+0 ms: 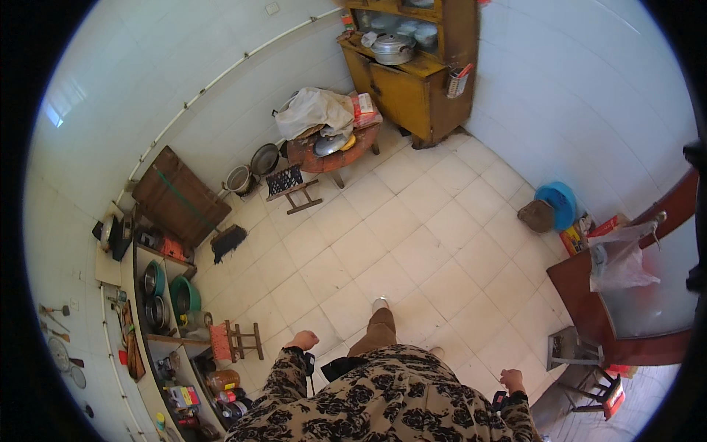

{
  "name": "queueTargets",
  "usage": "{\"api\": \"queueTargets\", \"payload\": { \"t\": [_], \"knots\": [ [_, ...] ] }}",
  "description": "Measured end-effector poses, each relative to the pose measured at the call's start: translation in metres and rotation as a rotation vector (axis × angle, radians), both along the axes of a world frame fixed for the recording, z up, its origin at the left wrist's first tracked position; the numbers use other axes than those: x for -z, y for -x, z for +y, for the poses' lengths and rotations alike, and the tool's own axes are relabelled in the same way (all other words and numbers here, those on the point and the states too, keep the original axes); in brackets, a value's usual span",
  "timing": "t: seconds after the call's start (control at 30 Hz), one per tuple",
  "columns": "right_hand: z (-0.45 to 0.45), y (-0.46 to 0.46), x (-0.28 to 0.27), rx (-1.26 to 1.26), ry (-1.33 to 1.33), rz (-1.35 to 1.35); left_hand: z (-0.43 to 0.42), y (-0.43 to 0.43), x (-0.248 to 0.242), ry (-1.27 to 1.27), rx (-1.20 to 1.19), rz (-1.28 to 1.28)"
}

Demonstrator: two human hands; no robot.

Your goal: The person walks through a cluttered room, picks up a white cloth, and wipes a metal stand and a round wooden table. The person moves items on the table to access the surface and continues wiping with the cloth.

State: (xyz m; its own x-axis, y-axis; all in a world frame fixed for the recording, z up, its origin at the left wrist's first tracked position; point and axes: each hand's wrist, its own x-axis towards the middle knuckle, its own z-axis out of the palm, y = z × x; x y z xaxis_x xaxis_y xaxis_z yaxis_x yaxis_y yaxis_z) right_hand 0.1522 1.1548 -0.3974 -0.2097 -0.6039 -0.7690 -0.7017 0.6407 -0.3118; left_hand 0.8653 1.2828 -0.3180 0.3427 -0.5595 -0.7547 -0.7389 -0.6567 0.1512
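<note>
My left hand (303,340) hangs beside my body with its fingers curled and nothing visible in it. To its left stands a small folding stool with a red woven seat (221,341). My right hand (512,380) is held low at my other side, its fingers loosely bent, and no object shows in it. A wooden stool (574,348) stands to the right of that hand, close to the door. Both hands are over the tiled floor (397,243) and touch nothing that I can see. One shoe (380,303) is stepped forward.
Ahead, a round wooden table (331,157) holds a cloth and a metal lid, near a yellow cabinet (397,94). A broom (227,242) leans at the left by shelves (141,331) of basins and bottles. A blue basin (558,204) and an open door (596,298) are at the right.
</note>
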Motion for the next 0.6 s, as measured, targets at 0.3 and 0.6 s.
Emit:
{"api": "queueTargets", "payload": {
  "t": [0.3, 0.6],
  "knots": [
    [-0.099, -0.135, -0.024, -0.740, 0.218, 0.182, -0.073, -0.128, 0.014, 0.074, -0.076, 0.035],
    [-0.189, -0.270, -0.101, -0.339, 0.229, 0.008, -0.196, -0.191, 0.002, 0.276, -0.149, 0.017]
  ]
}}
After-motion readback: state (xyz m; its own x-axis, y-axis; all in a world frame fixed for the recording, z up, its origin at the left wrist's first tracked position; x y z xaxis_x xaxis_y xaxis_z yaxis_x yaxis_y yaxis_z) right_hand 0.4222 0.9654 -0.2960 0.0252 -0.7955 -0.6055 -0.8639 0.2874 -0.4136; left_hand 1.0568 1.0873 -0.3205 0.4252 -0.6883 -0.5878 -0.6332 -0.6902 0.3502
